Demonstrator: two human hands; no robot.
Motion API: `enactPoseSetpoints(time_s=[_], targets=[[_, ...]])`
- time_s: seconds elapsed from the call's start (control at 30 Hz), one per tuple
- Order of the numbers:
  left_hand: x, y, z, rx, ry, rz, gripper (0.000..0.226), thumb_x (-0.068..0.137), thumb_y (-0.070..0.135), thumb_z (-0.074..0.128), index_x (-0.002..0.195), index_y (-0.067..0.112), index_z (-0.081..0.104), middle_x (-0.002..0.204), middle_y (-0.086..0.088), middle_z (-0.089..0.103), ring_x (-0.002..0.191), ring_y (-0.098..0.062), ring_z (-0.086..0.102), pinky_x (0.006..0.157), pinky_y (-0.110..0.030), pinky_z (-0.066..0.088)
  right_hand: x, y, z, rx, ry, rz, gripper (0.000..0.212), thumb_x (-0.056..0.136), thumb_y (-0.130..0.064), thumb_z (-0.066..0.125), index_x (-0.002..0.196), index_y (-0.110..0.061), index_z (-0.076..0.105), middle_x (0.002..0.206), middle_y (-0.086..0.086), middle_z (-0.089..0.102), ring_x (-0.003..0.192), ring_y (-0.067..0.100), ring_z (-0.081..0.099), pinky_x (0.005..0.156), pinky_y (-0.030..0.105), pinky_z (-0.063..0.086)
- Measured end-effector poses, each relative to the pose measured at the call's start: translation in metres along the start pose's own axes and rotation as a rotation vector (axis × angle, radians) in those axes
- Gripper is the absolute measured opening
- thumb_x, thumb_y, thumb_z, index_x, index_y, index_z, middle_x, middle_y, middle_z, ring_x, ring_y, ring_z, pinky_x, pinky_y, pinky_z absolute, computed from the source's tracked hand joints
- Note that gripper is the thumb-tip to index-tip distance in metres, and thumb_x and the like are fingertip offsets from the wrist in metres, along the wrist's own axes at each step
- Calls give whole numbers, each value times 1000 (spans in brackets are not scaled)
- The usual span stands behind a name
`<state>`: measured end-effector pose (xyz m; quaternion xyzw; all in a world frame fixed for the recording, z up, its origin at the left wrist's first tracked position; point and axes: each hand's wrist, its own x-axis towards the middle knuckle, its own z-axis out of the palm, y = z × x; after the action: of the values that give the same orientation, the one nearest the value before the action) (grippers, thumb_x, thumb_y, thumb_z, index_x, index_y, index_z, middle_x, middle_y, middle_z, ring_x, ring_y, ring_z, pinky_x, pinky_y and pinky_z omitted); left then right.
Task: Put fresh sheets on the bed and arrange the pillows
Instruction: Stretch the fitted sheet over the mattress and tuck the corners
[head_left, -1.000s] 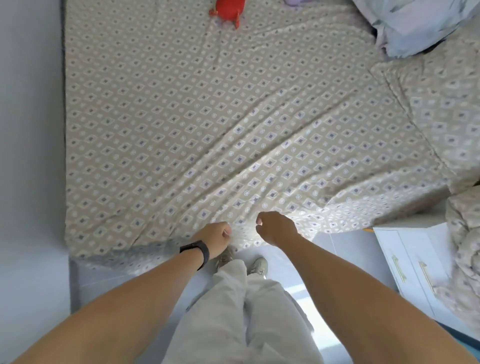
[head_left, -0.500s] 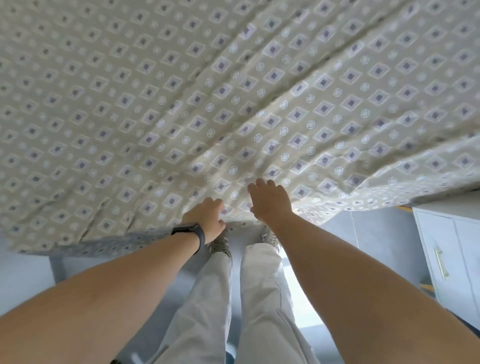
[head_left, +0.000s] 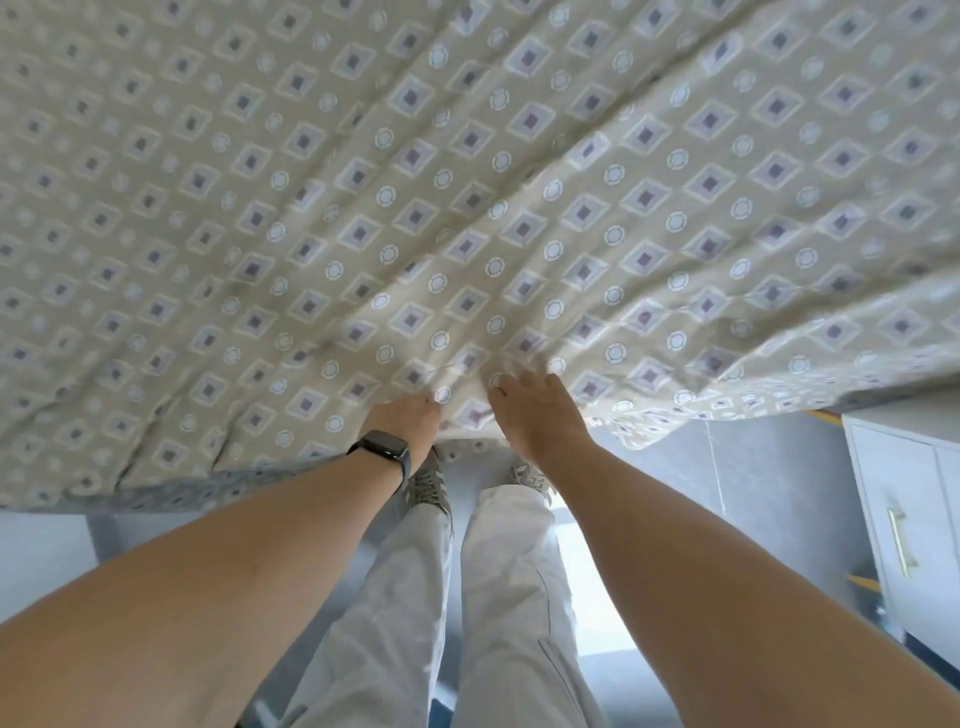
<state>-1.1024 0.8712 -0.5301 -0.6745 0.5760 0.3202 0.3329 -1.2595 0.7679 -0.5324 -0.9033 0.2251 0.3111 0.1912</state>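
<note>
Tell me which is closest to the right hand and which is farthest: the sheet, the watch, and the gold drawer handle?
1. Sheet: the right hand holds its near edge, so it touches.
2. Watch: on the other wrist, just to the left.
3. Gold drawer handle: on the white cabinet, far off at the right edge.
</note>
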Motion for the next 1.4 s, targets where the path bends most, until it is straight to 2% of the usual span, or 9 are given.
enactPoseSetpoints(time_s=[0.23,0.47,0.63,0.73,0.8,0.93,1.03,1.17,1.4], targets=[[-7,-3,-8,7,-34,119,13,89,1,51,92,14,53,87,-7,65,80,-27,64,65,-35,52,-6,17,3,-310,-21,-95,58,93,-5,56,147,-7,37,138,14,49,124,36,49,108,51,34],[-23,7,-1,-13,-101,227,29,88,4,50,66,17,38,68,-4,51,66,-25,55,65,-34,50,-28,6,14,-85,-97,-12,55,91,0,56,144,-10,44,138,7,54,131,30,46,107,41,34],[-28,15,6,22,-151,233,27,91,4,50,69,15,40,68,-4,50,66,-25,53,66,-34,50,-32,6,24,-44,-147,-15,51,91,-4,57,140,-13,46,136,6,57,130,29,47,109,42,31],[-32,16,9,41,-191,245,13,97,7,46,89,9,55,85,-9,63,70,-24,54,68,-34,48,-40,6,25,54,-139,38,33,103,-23,50,136,-19,52,137,4,53,129,28,45,103,43,32],[-42,18,6,7,-214,257,18,100,10,42,98,11,60,93,-9,66,72,-23,54,65,-32,45,-54,2,25,183,-136,120,31,106,-33,44,132,-21,53,132,4,54,125,27,49,102,43,35],[-67,24,-24,-123,-153,262,18,95,10,38,94,17,55,91,-8,62,68,-23,47,61,-33,37,-89,-9,15,321,-178,218,35,104,-28,42,136,-16,49,129,6,51,122,30,52,98,41,41],[-82,35,-54,-186,-144,269,19,98,15,37,91,19,55,89,-7,62,70,-25,53,62,-34,40,-116,-2,0,469,-201,327,34,104,-29,38,133,-16,50,128,6,53,122,29,54,92,40,41],[-95,65,-100,-234,-85,282,21,98,19,37,81,26,48,83,0,58,72,-22,53,58,-30,37,-143,34,-24,679,-163,503,35,103,-35,39,130,-21,57,133,5,57,123,28,55,97,41,45],[-46,164,-166,-285,-14,202,17,98,22,43,94,28,58,97,4,65,84,-21,62,68,-30,46,-161,174,-24,831,-62,677,40,103,-31,36,127,-10,60,130,10,61,119,32,56,91,39,44]])
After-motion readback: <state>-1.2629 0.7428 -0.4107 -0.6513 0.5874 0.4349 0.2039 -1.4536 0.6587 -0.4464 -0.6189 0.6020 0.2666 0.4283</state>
